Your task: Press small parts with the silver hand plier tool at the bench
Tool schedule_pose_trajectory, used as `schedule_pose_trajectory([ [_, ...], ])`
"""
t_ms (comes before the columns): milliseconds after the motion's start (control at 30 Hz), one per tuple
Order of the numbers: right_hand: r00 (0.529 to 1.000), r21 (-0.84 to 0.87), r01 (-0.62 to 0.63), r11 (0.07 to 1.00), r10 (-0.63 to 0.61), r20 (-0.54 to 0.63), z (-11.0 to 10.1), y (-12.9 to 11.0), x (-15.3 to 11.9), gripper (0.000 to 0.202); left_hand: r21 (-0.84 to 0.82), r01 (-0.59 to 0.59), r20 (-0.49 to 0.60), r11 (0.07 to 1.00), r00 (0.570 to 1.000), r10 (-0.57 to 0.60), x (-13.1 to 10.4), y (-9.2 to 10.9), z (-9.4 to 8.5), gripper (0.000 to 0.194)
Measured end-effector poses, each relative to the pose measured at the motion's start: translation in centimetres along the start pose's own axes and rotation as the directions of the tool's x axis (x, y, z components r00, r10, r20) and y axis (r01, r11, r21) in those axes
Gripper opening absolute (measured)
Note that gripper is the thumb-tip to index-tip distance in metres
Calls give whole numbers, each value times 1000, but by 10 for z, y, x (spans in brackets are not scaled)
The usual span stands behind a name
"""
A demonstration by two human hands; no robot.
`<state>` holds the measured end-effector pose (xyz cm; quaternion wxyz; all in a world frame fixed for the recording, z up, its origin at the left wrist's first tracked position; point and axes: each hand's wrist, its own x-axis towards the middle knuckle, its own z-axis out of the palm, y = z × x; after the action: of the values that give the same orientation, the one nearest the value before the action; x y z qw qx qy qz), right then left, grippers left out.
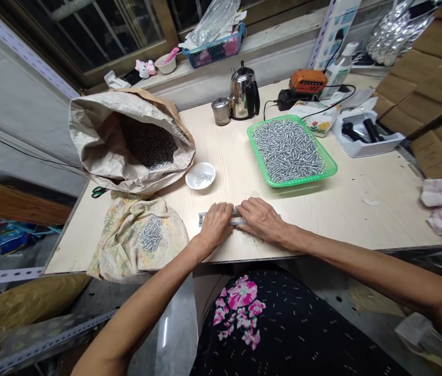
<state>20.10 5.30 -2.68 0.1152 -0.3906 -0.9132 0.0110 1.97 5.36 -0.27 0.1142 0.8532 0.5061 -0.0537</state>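
Note:
A narrow metal bar (238, 221) lies on the table near its front edge. My left hand (216, 225) is closed over its left part, with the bar's left end showing past the hand. Close beside it, my right hand (260, 220) has its fingers curled over the bar's right part. The undersides of both hands are hidden. A white bowl (191, 180) with a few small metal pins stands behind my left hand. A pile of the same pins (151, 233) rests on a patterned cloth (117, 243) to the left.
A green tray (332, 169) heaped with metal pins stands at the right. A large paper sack (99, 162) of darker pieces lies open at the left, with scissors (98, 192) beside it. Behind are a kettle (240, 96), a lidded tin (221, 111) and an orange battery (307, 81).

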Motion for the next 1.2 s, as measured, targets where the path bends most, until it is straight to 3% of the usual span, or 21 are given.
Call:
schedule_pose_trajectory([
  [67,998,34,-63,997,63,13,-1,5,-3,51,-114,-54,-58,992,997,48,0,-14,-7,73],
  [133,996,60,-86,995,84,23,-2,9,-6,72,-227,-38,-118,973,993,11,-7,-32,-17,83],
  [200,998,85,-68,994,67,15,-3,9,-7,77,-302,63,-180,951,976,-122,-20,-52,-27,65],
  [300,999,117,-49,992,50,-7,0,3,-6,53,-351,269,-192,897,917,-350,-46,-73,-31,32],
  [400,1000,131,-8,991,12,-25,10,-7,-1,33,-355,394,-136,848,876,-463,-68,-77,-21,20],
  [567,999,136,33,990,-27,-41,37,-18,9,12,-366,434,-77,823,868,-491,-69,-50,4,23],
  [733,989,83,81,993,-69,-130,45,-20,9,18,-312,512,20,800,846,-533,-42,-32,12,21],
  [833,975,41,152,988,-143,-170,39,-17,6,22,-393,525,146,755,846,-512,-34,-39,13,17],
  [900,968,64,196,979,-182,-173,36,-12,3,23,-471,495,241,730,868,-434,-36,-50,12,19],
  [1033,958,114,259,959,-240,-159,35,2,-6,27,-465,451,323,762,887,-328,-50,-72,4,22],
  [1100,961,125,246,961,-224,-164,37,8,-10,25,-446,456,296,770,887,-353,-53,-79,-6,24],
  [1200,968,152,203,967,-175,-179,42,13,-14,23,-524,438,133,731,889,-438,-44,-81,-29,24],
])
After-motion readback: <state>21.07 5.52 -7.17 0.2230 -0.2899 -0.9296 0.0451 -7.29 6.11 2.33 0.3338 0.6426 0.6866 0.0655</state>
